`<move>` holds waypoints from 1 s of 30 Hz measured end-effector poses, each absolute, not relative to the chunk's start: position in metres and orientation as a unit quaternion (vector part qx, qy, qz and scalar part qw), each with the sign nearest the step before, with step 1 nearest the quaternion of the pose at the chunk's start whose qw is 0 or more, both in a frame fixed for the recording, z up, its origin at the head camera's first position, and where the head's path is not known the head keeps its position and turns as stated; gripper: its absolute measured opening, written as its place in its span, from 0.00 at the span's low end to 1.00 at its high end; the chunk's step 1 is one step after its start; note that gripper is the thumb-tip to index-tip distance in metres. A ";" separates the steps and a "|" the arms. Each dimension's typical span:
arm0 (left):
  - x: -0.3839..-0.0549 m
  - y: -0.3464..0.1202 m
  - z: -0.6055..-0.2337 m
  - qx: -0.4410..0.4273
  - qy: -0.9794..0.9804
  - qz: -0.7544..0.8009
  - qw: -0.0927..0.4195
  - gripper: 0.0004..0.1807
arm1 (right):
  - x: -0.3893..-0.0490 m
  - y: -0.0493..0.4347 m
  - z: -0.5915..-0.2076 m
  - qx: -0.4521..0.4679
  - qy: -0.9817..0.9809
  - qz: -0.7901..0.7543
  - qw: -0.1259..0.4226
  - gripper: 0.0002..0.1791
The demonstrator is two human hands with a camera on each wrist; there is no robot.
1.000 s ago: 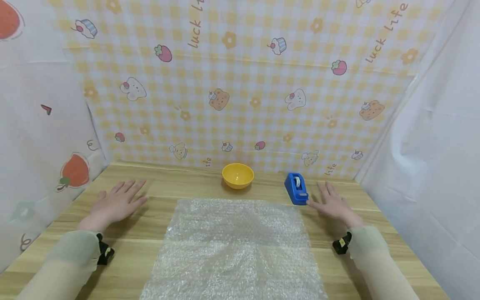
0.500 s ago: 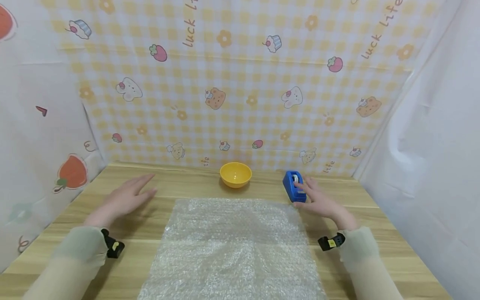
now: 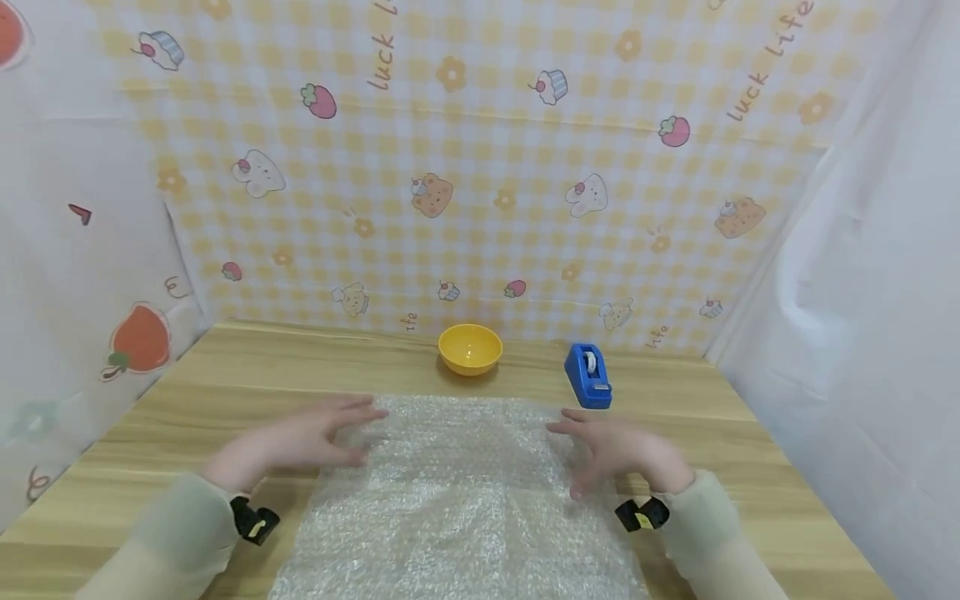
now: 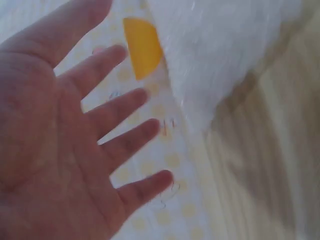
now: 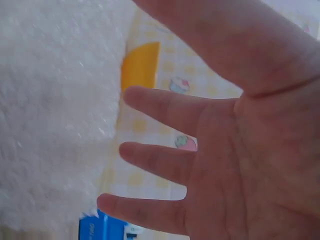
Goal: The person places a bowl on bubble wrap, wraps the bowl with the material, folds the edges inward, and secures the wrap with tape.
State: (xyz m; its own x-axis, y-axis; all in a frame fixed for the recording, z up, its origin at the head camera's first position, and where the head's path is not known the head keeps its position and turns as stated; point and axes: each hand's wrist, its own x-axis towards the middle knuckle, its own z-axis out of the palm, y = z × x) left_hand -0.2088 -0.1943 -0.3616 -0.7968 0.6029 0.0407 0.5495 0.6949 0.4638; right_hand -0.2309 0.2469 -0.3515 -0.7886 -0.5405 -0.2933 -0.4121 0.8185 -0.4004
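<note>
A sheet of bubble wrap (image 3: 457, 492) lies flat on the wooden table, running out of the head view at the bottom. Over its far left corner is my left hand (image 3: 315, 435), fingers spread and holding nothing. My right hand (image 3: 618, 450) hovers at the sheet's right side, its fingers apart and also bare. Both wrist views show an open palm, the left hand (image 4: 75, 130) and the right hand (image 5: 220, 155), with bubble wrap (image 5: 55, 115) beyond the fingertips. Whether any finger touches the sheet I cannot tell.
Behind the sheet stands a yellow bowl (image 3: 470, 350). To its right is a blue tape dispenser (image 3: 588, 377) with a roll in it. A checked curtain (image 3: 480, 150) hangs along the table's back edge, and white cloth closes both sides.
Both hands have left the table at the sides and moved inward to the bubble wrap's edges. The right hand passed in front of the tape dispenser. The bowl and dispenser stay put.
</note>
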 end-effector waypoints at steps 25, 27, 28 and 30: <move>-0.233 -0.193 -0.384 0.277 0.924 0.222 0.142 0.38 | -0.258 0.237 -0.382 -0.239 0.939 -0.128 0.211 0.58; -0.237 -0.193 -0.385 0.277 0.922 0.228 0.145 0.38 | -0.261 0.237 -0.383 -0.234 0.940 -0.129 0.210 0.58; -0.238 -0.193 -0.385 0.276 0.921 0.232 0.148 0.38 | -0.262 0.238 -0.384 -0.230 0.940 -0.136 0.213 0.58; -0.241 -0.194 -0.385 0.273 0.920 0.236 0.151 0.37 | -0.264 0.238 -0.384 -0.219 0.939 -0.148 0.219 0.58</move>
